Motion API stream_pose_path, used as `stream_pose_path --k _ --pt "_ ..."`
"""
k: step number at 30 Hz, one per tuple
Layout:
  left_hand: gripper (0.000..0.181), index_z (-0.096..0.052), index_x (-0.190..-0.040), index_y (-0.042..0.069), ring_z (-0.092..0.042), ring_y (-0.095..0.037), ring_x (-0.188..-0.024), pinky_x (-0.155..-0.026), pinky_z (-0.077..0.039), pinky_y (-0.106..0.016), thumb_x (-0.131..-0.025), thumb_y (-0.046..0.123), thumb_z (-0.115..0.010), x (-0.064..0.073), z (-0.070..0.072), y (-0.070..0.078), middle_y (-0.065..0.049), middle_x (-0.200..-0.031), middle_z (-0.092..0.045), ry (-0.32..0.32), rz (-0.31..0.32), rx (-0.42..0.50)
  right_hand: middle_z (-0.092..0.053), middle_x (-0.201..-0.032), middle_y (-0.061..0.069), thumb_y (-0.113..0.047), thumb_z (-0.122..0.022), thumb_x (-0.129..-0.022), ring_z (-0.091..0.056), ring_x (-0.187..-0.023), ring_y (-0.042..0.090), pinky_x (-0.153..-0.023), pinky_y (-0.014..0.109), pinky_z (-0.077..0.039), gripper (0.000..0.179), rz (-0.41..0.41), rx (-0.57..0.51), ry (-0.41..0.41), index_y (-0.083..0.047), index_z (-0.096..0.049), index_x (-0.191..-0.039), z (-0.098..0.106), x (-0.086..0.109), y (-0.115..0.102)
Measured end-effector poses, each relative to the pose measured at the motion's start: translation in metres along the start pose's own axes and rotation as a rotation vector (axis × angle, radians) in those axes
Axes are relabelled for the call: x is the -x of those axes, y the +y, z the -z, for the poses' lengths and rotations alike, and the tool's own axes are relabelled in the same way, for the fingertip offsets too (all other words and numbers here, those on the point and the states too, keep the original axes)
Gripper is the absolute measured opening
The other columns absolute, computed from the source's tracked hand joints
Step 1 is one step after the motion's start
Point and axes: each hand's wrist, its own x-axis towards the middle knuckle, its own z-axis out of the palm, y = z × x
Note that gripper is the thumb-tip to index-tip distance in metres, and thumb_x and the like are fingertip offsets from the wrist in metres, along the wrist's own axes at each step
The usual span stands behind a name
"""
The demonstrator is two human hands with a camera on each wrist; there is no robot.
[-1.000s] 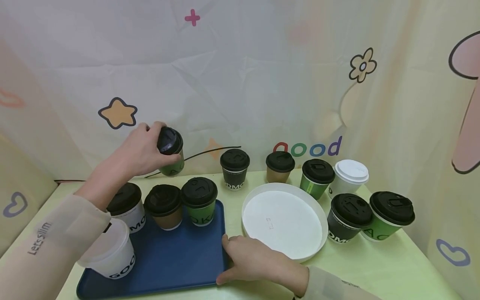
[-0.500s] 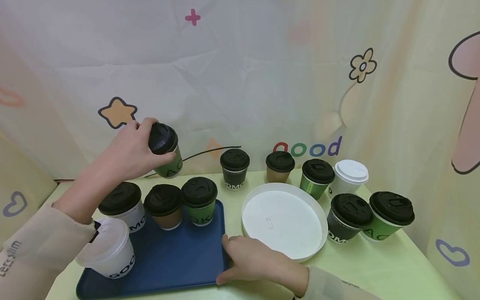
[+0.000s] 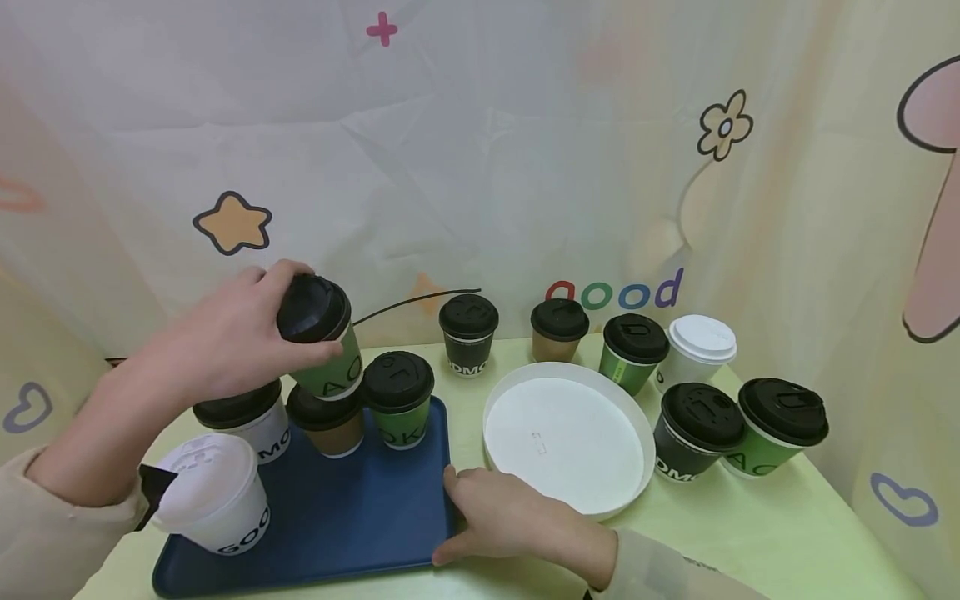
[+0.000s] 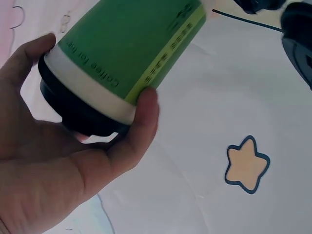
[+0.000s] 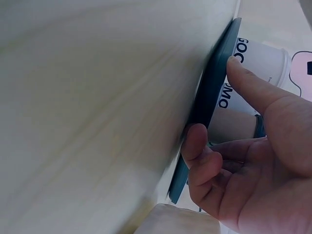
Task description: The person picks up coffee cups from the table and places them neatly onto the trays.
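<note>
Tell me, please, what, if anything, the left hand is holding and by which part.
The left hand holds a green paper coffee cup around its black-lidded top.

The held cup (image 3: 333,371) is green, its lid (image 3: 313,310) black. The tray (image 3: 360,508) is dark blue; the pale curtain (image 3: 525,183) bears an orange, black-outlined star (image 3: 234,223).

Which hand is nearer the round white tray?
Right. The right hand touches the right edge of the blue tray, close beside the round white tray, at its near left. The left hand is farther left, raised, holding a green cup.
</note>
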Motion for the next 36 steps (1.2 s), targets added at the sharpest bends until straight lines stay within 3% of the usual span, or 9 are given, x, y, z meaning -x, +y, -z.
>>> stream_pose_path --k 11,15,24,28,36 --pt "0.102 -0.036 -0.155 0.015 -0.060 -0.029 -0.090 -0.071 -0.051 -0.043 -0.078 0.065 -0.080 0.023 -0.017 0.014 -0.024 -0.122 -0.052 -0.191 -0.082 0.001 -0.067 -0.127 0.011 -0.062 -0.083 -0.079 -0.064 -0.113 0.014 -0.089 0.033 -0.055 0.099 0.003 0.014 0.024 0.004 -0.050 -0.146 0.000 0.001 0.000" --pt "0.100 -0.040 -0.154 0.014 -0.059 -0.029 -0.095 -0.072 -0.051 -0.041 -0.077 0.061 -0.084 0.029 -0.028 0.017 -0.021 -0.121 -0.052 -0.236 -0.100 0.010 -0.068 -0.123 0.010 -0.061 -0.084 -0.078 -0.064 -0.109 0.014 -0.086 0.033 -0.055 0.098 0.004 0.010 0.032 0.003 -0.052 -0.145 -0.001 0.002 0.000" --pt "0.102 -0.043 -0.151 0.016 -0.059 -0.027 -0.098 -0.076 -0.052 -0.047 -0.070 0.055 -0.091 0.036 -0.056 0.014 -0.013 -0.117 -0.055 -0.349 -0.054 0.005 -0.069 -0.119 0.008 -0.062 -0.083 -0.078 -0.065 -0.106 0.013 -0.083 0.032 -0.056 0.095 0.010 0.016 0.043 0.002 -0.054 -0.143 -0.003 0.002 0.001" --pt "0.100 -0.045 -0.148 0.015 -0.061 -0.029 -0.099 -0.080 -0.052 -0.048 -0.067 0.049 -0.095 0.039 -0.071 0.009 -0.015 -0.117 -0.054 -0.354 -0.061 0.010 -0.069 -0.121 0.008 -0.062 -0.083 -0.078 -0.064 -0.107 0.013 -0.083 0.032 -0.055 0.096 0.006 0.017 0.036 0.001 -0.054 -0.143 -0.003 0.002 0.000" --pt "0.097 -0.047 -0.138 0.010 -0.059 -0.031 -0.095 -0.077 -0.052 -0.045 -0.063 0.042 -0.099 0.046 -0.091 0.002 -0.016 -0.118 -0.047 -0.289 -0.096 0.014 -0.069 -0.119 0.008 -0.061 -0.083 -0.079 -0.065 -0.106 0.012 -0.083 0.031 -0.055 0.094 0.014 0.009 0.027 0.002 -0.054 -0.142 -0.001 0.001 0.000"
